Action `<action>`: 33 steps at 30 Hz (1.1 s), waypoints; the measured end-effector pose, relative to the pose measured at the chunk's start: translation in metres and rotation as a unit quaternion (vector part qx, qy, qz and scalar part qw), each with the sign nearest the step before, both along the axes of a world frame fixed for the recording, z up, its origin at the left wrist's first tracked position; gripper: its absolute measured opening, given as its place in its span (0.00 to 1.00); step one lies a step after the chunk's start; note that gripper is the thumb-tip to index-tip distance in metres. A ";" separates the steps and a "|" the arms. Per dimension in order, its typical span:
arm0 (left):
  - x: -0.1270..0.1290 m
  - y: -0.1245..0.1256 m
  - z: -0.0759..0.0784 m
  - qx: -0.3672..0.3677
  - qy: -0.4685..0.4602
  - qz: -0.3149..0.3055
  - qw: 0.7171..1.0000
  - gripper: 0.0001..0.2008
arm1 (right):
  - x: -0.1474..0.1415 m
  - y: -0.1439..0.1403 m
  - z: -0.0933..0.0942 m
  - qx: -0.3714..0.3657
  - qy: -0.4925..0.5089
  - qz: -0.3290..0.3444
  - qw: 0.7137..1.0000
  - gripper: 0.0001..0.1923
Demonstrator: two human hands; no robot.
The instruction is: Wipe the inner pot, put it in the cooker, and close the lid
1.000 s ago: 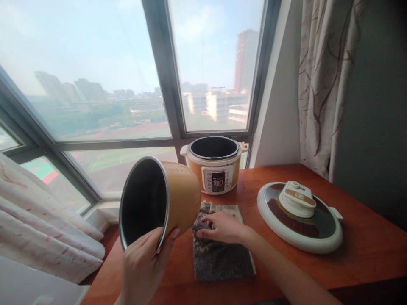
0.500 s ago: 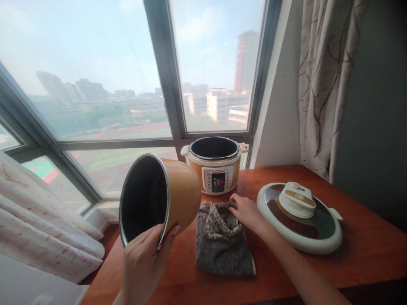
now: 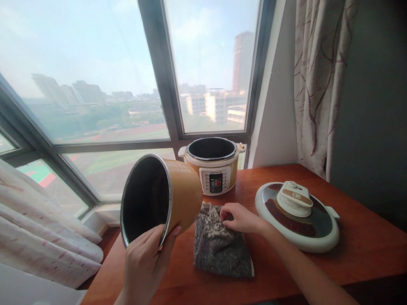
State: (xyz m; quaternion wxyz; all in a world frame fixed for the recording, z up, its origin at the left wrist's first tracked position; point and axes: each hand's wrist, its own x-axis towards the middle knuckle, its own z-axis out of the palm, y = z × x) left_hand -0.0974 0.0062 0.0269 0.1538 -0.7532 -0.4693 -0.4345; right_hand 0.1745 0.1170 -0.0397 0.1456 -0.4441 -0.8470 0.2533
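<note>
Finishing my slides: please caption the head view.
Left hand grips a tilted pot; right hand is at a gray cloth near the open cooker.

"Joyoung" on cooker panel [image 3: 216, 181] (rest too small).

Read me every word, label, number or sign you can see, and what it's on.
"Joyoung": front panel of the cooker, slightly blurred; characters after it too small to read.
Button labels and display, same panel: too small to read.
Emblem on the lid handle: too blurred.
Pot, cloth: no readable text.
</note>
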 end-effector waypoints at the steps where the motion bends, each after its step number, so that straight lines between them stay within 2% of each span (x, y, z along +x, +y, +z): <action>1: 0.000 0.001 0.001 -0.002 0.002 0.000 1.000 0.08 | -0.003 0.002 0.002 -0.004 0.008 0.005 1.000 0.03; 3: 0.001 0.003 0.006 0.004 0.007 -0.005 1.000 0.08 | -0.008 0.006 0.003 -0.014 0.010 -0.001 1.000 0.07; 6: 0.004 0.007 0.018 0.020 0.029 -0.022 0.999 0.07 | -0.015 0.011 0.000 -0.025 -0.021 -0.048 0.998 0.10; 9: 0.009 0.018 0.042 0.023 0.088 -0.027 0.995 0.10 | -0.024 0.014 -0.006 -0.029 -0.054 -0.065 0.996 0.18; 11: 0.013 0.031 0.062 0.021 0.145 -0.030 0.989 0.14 | -0.031 0.015 -0.008 -0.023 -0.048 -0.030 0.998 0.14; 14: 0.025 0.063 0.093 0.016 0.215 -0.039 0.976 0.16 | -0.039 0.016 -0.005 -0.003 0.000 0.048 0.999 0.05; 18: 0.051 0.115 0.125 -0.016 0.243 0.002 0.970 0.22 | -0.041 0.021 0.007 0.020 0.062 0.106 0.992 0.09; 20: 0.065 0.139 0.136 -0.043 0.253 0.031 0.966 0.25 | -0.039 0.024 0.012 0.034 0.058 0.084 0.994 0.09; 23: 0.080 0.168 0.144 -0.064 0.283 0.049 0.956 0.26 | -0.027 0.032 0.021 0.066 0.027 -0.010 0.997 0.08; 26: 0.084 0.189 0.143 -0.065 0.322 0.033 0.944 0.25 | -0.004 0.045 0.045 0.111 0.043 -0.118 0.986 0.16; 29: 0.084 0.204 0.137 -0.064 0.355 0.018 0.933 0.24 | 0.022 0.066 0.090 0.161 0.113 -0.227 0.954 0.33; 31: 0.085 0.210 0.135 -0.063 0.361 0.016 0.930 0.23 | 0.034 0.085 0.124 0.169 0.228 -0.296 0.912 0.34; 33: 0.089 0.215 0.134 -0.062 0.357 0.014 0.932 0.23 | 0.039 0.106 0.154 0.181 0.263 -0.313 0.894 0.29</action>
